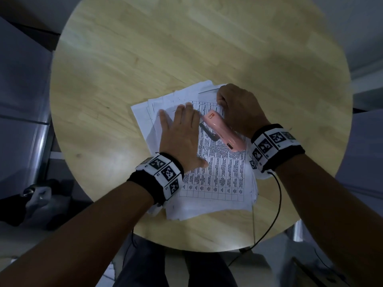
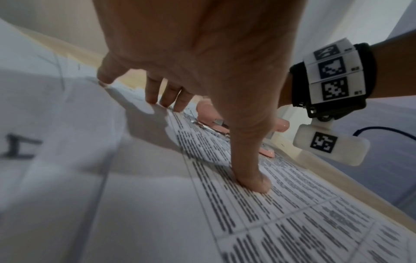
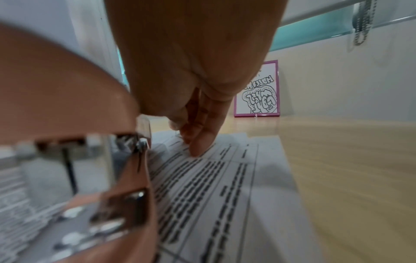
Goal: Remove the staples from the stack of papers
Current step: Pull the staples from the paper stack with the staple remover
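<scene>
A loose stack of printed papers [image 1: 217, 179] lies on the round wooden table [image 1: 165, 48]. My left hand [image 1: 180, 131] presses flat on the stack, fingers straight and spread [image 2: 153, 96]. A pink stapler [image 1: 222, 131] lies on the top sheet between my hands, a dark metal arm [image 1: 209, 134] sticking out at its left side. My right hand [image 1: 238, 108] is curled at the top sheet's far right corner. In the right wrist view its fingertips [image 3: 198, 149] and thumb pinch down at the paper [image 3: 213, 186], close behind the stapler [image 3: 56, 89]. No staple shows clearly.
A pink-framed picture [image 3: 258, 92] stands at the table's far edge. A black cable [image 1: 275, 204] runs from my right wrist over the near rim. Bare wood lies beyond and left of the papers. A dark bag [image 1: 37, 195] sits on the floor at the left.
</scene>
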The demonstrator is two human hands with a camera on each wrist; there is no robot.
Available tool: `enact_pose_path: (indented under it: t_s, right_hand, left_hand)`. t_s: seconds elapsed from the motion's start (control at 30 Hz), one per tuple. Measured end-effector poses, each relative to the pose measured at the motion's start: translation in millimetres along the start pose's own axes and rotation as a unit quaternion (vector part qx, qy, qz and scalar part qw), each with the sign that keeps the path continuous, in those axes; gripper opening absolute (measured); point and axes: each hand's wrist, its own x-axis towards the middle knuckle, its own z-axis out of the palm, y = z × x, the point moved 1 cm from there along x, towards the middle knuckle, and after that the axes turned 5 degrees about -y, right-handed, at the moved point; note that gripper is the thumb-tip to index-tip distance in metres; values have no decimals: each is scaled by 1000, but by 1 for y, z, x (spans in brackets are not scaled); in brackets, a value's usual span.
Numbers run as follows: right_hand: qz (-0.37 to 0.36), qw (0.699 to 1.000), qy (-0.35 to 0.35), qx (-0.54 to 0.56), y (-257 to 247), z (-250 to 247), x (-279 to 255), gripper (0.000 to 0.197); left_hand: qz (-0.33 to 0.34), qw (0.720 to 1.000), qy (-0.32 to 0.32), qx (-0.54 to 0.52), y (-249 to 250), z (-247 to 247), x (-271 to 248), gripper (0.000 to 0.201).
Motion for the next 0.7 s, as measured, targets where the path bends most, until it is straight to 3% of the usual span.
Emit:
enact_pose_path:
  t_s: [0.1, 0.27, 0.5, 0.6, 0.7]
  right_hand:
    - [-19, 999, -17, -25, -6, -5, -1, 47]
    - [-39, 996, -48, -64, -4, -4, 8, 44]
    - [-33, 997, -24, -72, 4, 4, 8, 30]
    - [-38, 994, -30, -94, 4, 5, 10, 3]
    - [-50, 997, -18, -52, 3, 5, 0, 21]
  left_hand:
    - [10, 999, -1, 46, 1, -9, 10, 150]
    - [10, 994, -28, 105, 9, -18, 21, 153]
    - [-7, 992, -40, 118, 14, -25, 19, 153]
    - [-10, 993, -37, 114, 15, -25, 20, 152]
    - [-12, 992, -40, 121, 15, -24, 20, 154]
